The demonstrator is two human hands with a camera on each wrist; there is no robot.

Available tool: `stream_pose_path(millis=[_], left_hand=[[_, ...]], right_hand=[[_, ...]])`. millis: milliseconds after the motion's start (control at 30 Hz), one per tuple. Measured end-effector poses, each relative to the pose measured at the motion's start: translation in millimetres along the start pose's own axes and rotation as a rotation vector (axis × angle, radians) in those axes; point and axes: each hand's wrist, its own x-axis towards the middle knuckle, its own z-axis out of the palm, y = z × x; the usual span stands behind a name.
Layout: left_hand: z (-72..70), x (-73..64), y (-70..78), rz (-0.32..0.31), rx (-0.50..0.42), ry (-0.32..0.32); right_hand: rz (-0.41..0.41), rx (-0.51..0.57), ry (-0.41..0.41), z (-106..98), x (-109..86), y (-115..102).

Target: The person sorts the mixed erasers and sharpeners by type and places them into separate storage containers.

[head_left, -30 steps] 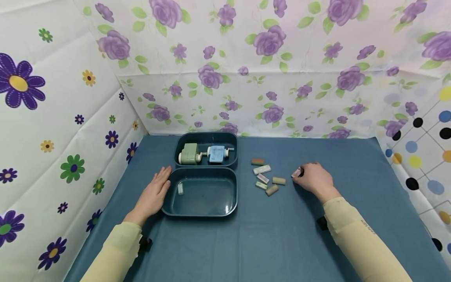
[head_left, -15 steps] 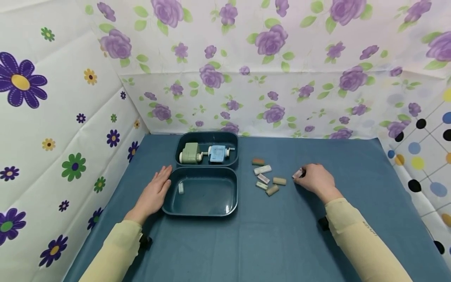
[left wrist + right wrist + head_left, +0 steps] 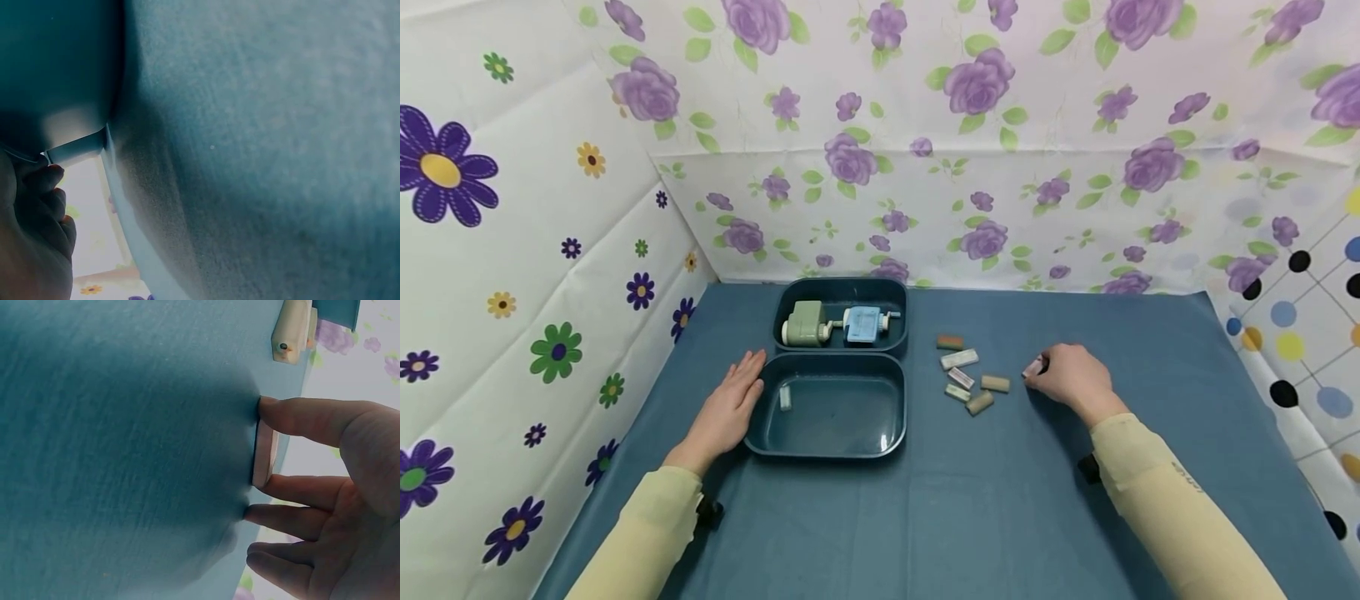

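Observation:
My right hand (image 3: 1071, 379) pinches a small pinkish-white eraser (image 3: 1034, 367) between thumb and finger at the tabletop. In the right wrist view, thumb and forefinger press on the two ends of that eraser (image 3: 265, 450). My left hand (image 3: 722, 408), fingers straight, rests at the left side of the front dark teal tray (image 3: 827, 456). Inside that tray lies one small whitish eraser (image 3: 785, 398). Between tray and right hand is a loose group of several erasers, among them a brown one (image 3: 950, 342), a white one (image 3: 959, 359) and a tan one (image 3: 995, 383).
Behind the front tray stands a second dark teal tray (image 3: 887, 287) holding a green crank pencil sharpener (image 3: 806, 323) and a blue one (image 3: 862, 324). A blue cloth (image 3: 970, 517) covers the table. Patterned sheets (image 3: 880, 192) wall in its back and sides.

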Motion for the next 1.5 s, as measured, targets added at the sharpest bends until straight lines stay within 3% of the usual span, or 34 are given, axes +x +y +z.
stream_pose_path(millis=[1500], left_hand=[[2.7, 0.4, -0.8, 0.008, 0.006, 0.013]], right_hand=[[0.012, 0.012, 0.03, 3.7, -0.8, -1.9]])
